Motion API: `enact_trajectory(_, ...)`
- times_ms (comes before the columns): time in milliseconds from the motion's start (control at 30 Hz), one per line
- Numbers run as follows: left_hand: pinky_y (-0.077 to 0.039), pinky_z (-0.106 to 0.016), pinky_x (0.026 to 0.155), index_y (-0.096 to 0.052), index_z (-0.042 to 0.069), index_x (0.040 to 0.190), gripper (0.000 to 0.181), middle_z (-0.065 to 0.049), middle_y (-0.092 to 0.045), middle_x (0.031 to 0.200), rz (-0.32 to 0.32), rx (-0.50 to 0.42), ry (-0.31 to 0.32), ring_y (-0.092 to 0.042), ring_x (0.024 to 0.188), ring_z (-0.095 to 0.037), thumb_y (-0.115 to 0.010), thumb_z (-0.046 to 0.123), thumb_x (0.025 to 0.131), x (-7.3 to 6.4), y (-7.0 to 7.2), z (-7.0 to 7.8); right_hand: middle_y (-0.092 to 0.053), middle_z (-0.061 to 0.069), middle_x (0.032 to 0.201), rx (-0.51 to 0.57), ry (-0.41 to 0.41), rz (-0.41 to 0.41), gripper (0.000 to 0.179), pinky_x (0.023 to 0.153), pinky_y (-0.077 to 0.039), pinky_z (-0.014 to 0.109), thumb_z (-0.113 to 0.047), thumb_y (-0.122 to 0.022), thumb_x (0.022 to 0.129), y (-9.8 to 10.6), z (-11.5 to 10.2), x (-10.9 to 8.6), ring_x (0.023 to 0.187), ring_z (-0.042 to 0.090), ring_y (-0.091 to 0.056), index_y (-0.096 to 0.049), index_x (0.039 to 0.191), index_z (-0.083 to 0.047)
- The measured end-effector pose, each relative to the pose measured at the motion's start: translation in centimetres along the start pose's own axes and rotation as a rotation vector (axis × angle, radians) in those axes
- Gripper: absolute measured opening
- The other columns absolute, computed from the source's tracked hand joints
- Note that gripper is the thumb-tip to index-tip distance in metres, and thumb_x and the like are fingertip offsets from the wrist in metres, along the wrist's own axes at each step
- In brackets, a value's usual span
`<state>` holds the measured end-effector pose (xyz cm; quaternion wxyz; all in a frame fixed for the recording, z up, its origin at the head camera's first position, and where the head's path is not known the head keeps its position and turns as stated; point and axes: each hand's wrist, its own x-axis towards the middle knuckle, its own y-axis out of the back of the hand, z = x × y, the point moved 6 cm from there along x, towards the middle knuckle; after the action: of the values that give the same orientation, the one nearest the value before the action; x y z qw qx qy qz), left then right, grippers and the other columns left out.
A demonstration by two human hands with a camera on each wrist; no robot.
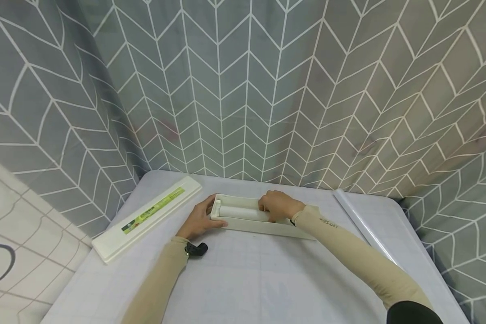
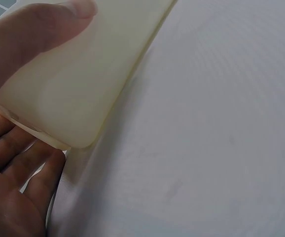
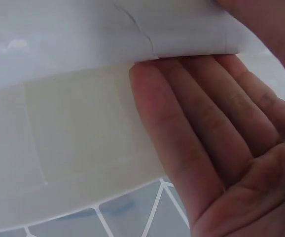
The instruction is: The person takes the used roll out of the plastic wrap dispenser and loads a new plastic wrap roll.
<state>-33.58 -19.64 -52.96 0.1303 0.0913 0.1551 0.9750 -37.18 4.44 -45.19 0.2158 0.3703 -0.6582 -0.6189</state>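
A long cream plastic box (image 1: 263, 226), its top uncovered, lies on the white-covered table. Inside it sits a glossy white roll (image 1: 240, 213), with a thin crease (image 3: 135, 24) across its surface. My left hand (image 1: 201, 219) grips the box's left end, thumb on the front wall and fingers round the far side. Reaching into the box, my right hand (image 1: 280, 205) holds the roll: in the right wrist view, the fingers (image 3: 182, 108) tuck against its edge and the thumb lies over the other side. My right forearm covers part of the box's right end.
A long cream lid (image 1: 146, 218) with a green label lies slanted on the left of the table (image 1: 243, 279). A shiny clear-wrapped tube (image 1: 366, 227) lies on the right, beyond my right forearm. Grey patterned curtains (image 1: 243, 90) hang behind and at the sides.
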Motion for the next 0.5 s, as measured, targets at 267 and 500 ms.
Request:
enact_trajectory(267, -0.043, -0.051, 0.121, -0.041, 0.010, 0.162, 0.104, -0.015, -0.051, 0.160, 0.006, 0.008, 0.006, -0.048, 0.150, -0.038, -0.098, 0.015, 0.075, -0.15, -0.02, 0.08, -0.069, -0.001, 0.083, -0.018, 0.009, 0.014, 0.029, 0.072, -0.051, 0.033, -0.014, -0.097, 0.074, -0.36, -0.03, 0.20, 0.074, 0.013, -0.055, -0.072, 0.087, -0.012)
enact_trajectory(500, -0.044, -0.050, 0.121, -0.039, 0.009, 0.163, 0.104, -0.017, -0.049, 0.162, -0.002, 0.031, 0.005, -0.046, 0.151, -0.040, -0.097, 0.019, 0.077, -0.08, 0.06, -0.13, -0.066, -0.002, 0.078, -0.061, 0.042, 0.039, 0.023, 0.067, -0.048, 0.032, -0.012, -0.093, 0.077, -0.41, -0.27, 0.18, 0.069, 0.013, -0.048, -0.072, 0.087, -0.011)
